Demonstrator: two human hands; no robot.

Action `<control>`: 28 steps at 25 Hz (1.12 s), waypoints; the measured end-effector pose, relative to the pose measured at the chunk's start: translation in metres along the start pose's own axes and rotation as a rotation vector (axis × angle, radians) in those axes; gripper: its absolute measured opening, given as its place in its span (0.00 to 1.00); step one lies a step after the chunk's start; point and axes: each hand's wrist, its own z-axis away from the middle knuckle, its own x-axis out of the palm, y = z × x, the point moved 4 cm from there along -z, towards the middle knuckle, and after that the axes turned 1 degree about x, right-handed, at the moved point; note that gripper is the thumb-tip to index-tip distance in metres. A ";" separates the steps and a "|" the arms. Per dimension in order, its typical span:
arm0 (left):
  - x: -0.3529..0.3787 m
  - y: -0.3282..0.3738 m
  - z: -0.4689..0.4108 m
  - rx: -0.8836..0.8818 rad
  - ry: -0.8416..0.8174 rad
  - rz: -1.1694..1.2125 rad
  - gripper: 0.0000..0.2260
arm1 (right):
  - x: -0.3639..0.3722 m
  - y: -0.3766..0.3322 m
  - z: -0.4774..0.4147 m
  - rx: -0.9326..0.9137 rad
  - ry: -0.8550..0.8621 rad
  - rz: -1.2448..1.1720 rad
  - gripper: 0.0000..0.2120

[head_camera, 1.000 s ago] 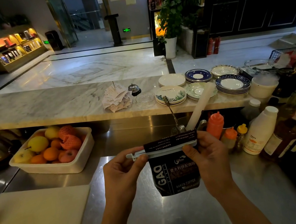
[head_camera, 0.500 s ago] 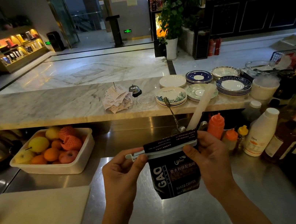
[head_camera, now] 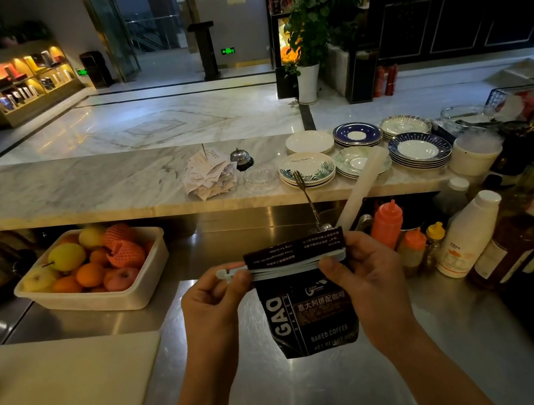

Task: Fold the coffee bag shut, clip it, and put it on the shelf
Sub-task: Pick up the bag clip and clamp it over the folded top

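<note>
Head view: bag (head_camera: 310, 313) folded, clip (head_camera: 282, 268) across it pinched by left hand (head_camera: 214, 300) and right hand (head_camera: 367, 281); shelving remains.

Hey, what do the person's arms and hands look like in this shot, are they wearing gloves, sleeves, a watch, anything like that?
Both are bare. The left hand and right hand have no gloves, and no rings show on the fingers in view. Both forearms are uncovered down to the bottom edge of the picture, with no sleeve, watch or bracelet visible. The fingernails look short and unpainted, though the dim light makes that hard to confirm.
</note>
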 end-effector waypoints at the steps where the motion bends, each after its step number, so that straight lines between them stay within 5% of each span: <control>1: 0.004 0.000 0.000 -0.020 -0.013 0.018 0.14 | 0.000 0.001 0.000 0.010 0.027 -0.010 0.14; 4: 0.023 0.002 0.003 -0.059 -0.130 0.036 0.15 | 0.005 0.005 0.002 0.012 0.042 -0.044 0.12; 8: 0.029 0.008 0.004 -0.035 -0.042 0.021 0.15 | 0.013 0.005 0.004 0.004 -0.038 -0.018 0.12; 12: 0.025 0.016 0.004 0.058 -0.062 -0.005 0.09 | 0.012 -0.012 -0.011 -0.003 -0.279 0.219 0.19; 16: 0.022 0.018 0.002 0.050 -0.075 -0.026 0.12 | 0.020 -0.024 -0.016 -0.090 -0.258 0.358 0.15; 20: 0.009 0.015 -0.001 0.007 -0.122 -0.032 0.09 | 0.023 -0.018 -0.011 -0.096 -0.209 0.319 0.14; 28: -0.013 0.029 -0.004 0.077 0.049 0.042 0.07 | 0.030 -0.016 -0.010 -0.048 -0.288 0.099 0.11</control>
